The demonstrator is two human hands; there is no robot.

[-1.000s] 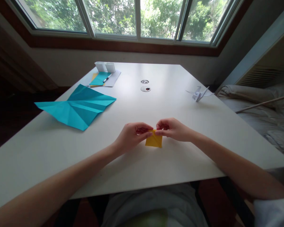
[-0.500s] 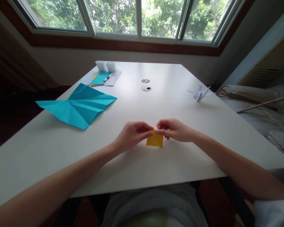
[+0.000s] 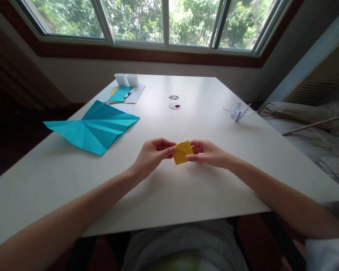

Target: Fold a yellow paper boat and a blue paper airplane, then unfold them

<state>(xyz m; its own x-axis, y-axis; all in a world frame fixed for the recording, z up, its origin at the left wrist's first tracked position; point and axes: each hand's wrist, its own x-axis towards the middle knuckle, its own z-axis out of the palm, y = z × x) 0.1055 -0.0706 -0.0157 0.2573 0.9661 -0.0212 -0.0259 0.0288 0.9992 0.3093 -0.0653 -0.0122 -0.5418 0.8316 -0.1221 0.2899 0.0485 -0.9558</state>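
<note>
A small folded yellow paper, roughly square with a slanting crease across its face, is held up above the white table between both hands. My left hand pinches its left edge between thumb and fingers. At the paper's right side, my right hand grips it, with the thumb on the lower right corner and the fingers behind the upper right. The fingertips behind the paper are hidden.
On the white table, a large creased teal paper lies to the left. Behind it are a stack of coloured sheets, a pen and white paper boxes. A white paper crane stands right; two round stickers lie mid-table.
The yellow paper has been raised a little and turned, tilting its edges. My right hand has shifted from the paper's top edge to its right side; my left hand has moved slightly up and left.
</note>
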